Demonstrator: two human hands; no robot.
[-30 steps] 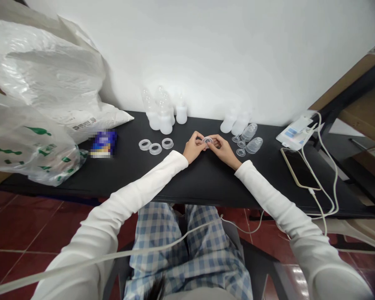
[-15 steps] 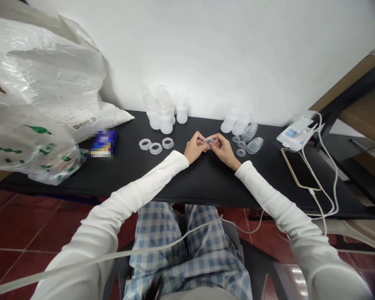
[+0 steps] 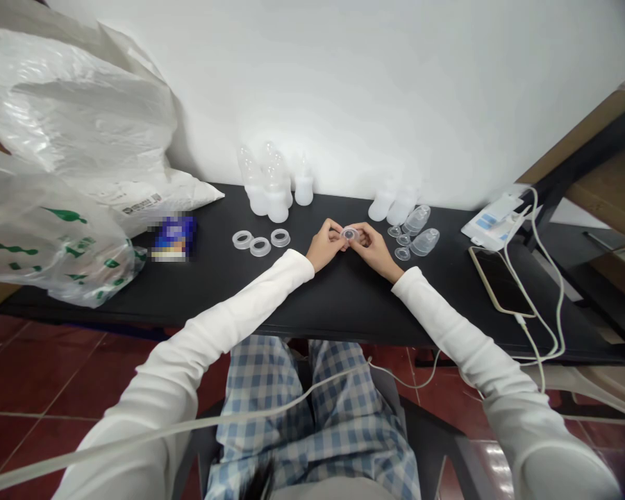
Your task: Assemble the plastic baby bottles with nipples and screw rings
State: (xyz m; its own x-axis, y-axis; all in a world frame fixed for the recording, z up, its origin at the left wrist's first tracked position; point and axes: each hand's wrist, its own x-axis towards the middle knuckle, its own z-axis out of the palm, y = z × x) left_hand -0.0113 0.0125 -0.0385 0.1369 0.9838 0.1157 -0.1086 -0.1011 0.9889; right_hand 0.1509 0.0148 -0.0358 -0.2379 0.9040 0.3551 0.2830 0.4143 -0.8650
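Observation:
Between my left hand (image 3: 326, 245) and my right hand (image 3: 371, 248) is a translucent bottle collar ring (image 3: 350, 234). Fingers of both hands are closed on its rim, thumbs towards me, a little above the black table. Something clear seems to sit in the ring's opening, too small to make out. Close to my right hand lie clear bottle nipples (image 3: 403, 241) and two clear domed caps (image 3: 424, 242). Three loose collar rings (image 3: 260, 246) rest on the table, off to the left of my left hand.
Several white baby bottles with clear caps (image 3: 277, 201) stand at the back left; white bottles (image 3: 402, 207) without caps stand at the back right. Plastic bags (image 3: 78, 229) and a blue packet (image 3: 174, 237) are left. A phone (image 3: 501, 281) with cables lies right. A cable (image 3: 271, 411) crosses my lap.
The ring has tilted slightly in my fingers, showing its opening more. Both hands stay in nearly the same place, and the things on the table have not moved.

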